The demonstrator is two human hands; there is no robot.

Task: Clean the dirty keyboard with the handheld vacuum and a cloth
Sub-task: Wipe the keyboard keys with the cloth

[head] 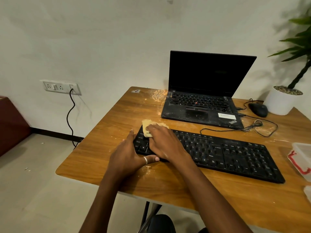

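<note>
- Pale yellow cloth [146, 128]: mostly covered by the right hand [165, 142]. Only a crumpled end shows past the fingertips, on the far left corner of the long black keyboard [218, 155].
- Right hand: fingers lie nearly flat and together on the cloth, pressing it onto the keys. Whether the thumb tucks under the cloth cannot be told.
- Left hand [128, 154]: grips the keyboard's left end, with the ringed thumb along the near edge and the fingers up the left side. The leftmost keys are hidden beneath both hands.
- Keyboard lies slantwise across the brown wooden worktop [168, 187], with pale dust specks on its keys.
- Clear plastic box with red clips [301, 157]: cut off by the right frame edge, contents unreadable.
- Open black laptop [202, 105], screen dark and deck dusty, sits behind the keyboard, just apart from it.
- Thin black cable [235, 130] loops between the laptop and the keyboard.
- Black mouse [258, 109] lies right of the laptop, near a white plant pot [282, 102]. The plant's leaves run out of frame.
- Orange-tan powder smear [159, 95] marks the worktop at the laptop's far left corner.
</note>
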